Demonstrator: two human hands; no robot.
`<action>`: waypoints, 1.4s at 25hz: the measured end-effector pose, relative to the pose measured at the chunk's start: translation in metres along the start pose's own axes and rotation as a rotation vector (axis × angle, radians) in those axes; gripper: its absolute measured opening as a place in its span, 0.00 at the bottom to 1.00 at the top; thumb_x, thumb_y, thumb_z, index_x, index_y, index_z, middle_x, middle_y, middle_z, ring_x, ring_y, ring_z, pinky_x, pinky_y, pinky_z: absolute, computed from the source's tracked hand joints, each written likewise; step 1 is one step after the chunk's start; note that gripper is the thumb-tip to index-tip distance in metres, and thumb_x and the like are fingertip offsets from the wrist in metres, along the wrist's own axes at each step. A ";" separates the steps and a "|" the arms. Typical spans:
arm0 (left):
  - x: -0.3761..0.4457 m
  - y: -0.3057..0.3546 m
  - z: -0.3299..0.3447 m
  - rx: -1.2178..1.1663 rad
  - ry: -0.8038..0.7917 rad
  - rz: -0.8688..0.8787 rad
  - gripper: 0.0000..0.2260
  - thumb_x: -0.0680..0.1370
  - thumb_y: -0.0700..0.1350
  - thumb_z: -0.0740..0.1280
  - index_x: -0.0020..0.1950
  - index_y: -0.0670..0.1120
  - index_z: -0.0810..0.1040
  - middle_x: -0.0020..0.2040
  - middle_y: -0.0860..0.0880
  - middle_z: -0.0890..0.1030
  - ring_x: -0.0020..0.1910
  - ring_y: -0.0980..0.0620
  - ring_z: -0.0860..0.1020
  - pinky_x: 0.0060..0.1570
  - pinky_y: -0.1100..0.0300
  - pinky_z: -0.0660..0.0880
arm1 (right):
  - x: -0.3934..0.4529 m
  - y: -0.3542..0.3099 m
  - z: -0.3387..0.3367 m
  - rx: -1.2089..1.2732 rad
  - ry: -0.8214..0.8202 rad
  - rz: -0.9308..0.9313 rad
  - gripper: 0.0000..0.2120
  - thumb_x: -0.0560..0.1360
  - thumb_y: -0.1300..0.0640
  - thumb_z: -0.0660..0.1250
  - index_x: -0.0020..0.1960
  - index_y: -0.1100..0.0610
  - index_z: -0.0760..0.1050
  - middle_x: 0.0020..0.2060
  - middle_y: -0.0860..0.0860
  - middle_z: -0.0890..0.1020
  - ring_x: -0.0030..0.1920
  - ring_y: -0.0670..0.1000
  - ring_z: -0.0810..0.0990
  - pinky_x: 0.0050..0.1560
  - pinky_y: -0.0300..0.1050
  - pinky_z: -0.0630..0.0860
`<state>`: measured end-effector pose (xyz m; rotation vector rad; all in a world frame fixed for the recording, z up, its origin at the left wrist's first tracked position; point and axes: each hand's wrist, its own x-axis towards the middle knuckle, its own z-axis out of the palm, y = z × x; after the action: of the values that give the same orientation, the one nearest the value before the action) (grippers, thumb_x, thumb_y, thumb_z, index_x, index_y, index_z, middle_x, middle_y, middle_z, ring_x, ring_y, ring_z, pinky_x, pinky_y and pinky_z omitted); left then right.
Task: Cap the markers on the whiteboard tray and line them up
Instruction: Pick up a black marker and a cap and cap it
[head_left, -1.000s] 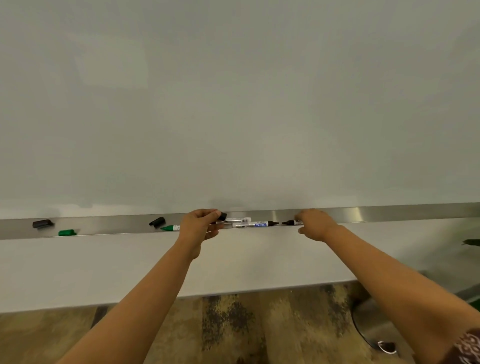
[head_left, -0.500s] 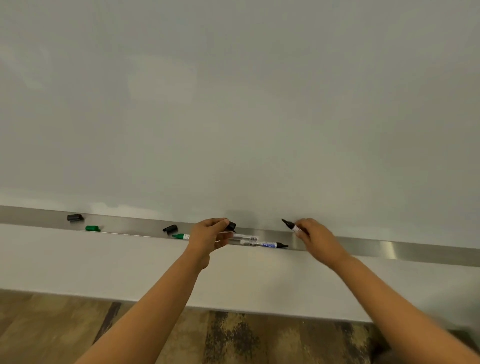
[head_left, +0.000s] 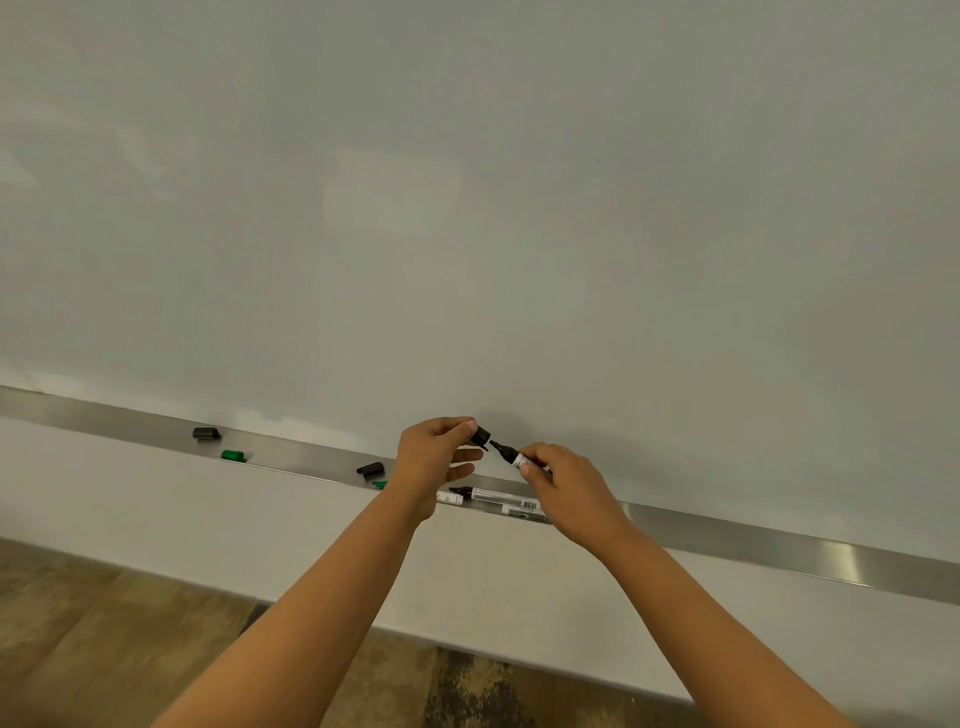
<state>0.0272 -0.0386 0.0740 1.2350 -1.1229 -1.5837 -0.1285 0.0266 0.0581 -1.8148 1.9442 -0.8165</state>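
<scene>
Two bare forearms, no sleeves, left hand (head_left: 434, 457), right hand (head_left: 574, 488)

pale wall (head_left: 311, 545), mottled brown floor (head_left: 104, 649), perhaps carpet

Soft, even indoor light, moderately bright with a dull grey-green cast. The whiteboard (head_left: 467, 208) carries a pale, smeary patch of reflected light near its middle and fainter streaks at far left. Faint, diffuse shadows sit on the board just behind the two hands. The metal tray (head_left: 779, 540) shows a bright glare streak toward the right. Wide-angle distortion tilts and bends the tray line — the near floor (head_left: 104, 649) at the bottom edge is blurred.
</scene>
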 end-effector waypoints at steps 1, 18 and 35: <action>0.000 0.000 0.001 0.012 0.004 0.004 0.05 0.77 0.44 0.65 0.49 0.45 0.79 0.41 0.47 0.83 0.40 0.51 0.81 0.36 0.62 0.77 | 0.001 0.000 0.001 -0.006 -0.002 0.007 0.10 0.79 0.52 0.57 0.54 0.52 0.75 0.35 0.42 0.72 0.33 0.42 0.70 0.33 0.36 0.65; -0.011 0.008 0.019 0.329 -0.218 0.112 0.19 0.80 0.57 0.53 0.62 0.52 0.76 0.57 0.53 0.76 0.56 0.53 0.74 0.53 0.58 0.71 | 0.008 -0.015 0.000 0.942 -0.254 0.580 0.25 0.76 0.38 0.50 0.34 0.53 0.73 0.25 0.48 0.68 0.24 0.46 0.64 0.29 0.40 0.63; 0.021 -0.046 -0.045 0.204 -0.111 -0.124 0.18 0.80 0.58 0.51 0.52 0.51 0.77 0.55 0.45 0.81 0.56 0.45 0.78 0.56 0.49 0.72 | 0.003 0.010 -0.020 1.873 -0.044 0.570 0.30 0.63 0.28 0.57 0.21 0.54 0.61 0.16 0.48 0.63 0.19 0.47 0.61 0.27 0.39 0.62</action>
<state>0.0639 -0.0533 0.0188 1.3862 -1.3272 -1.6797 -0.1490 0.0271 0.0674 -0.1236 0.6839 -1.4559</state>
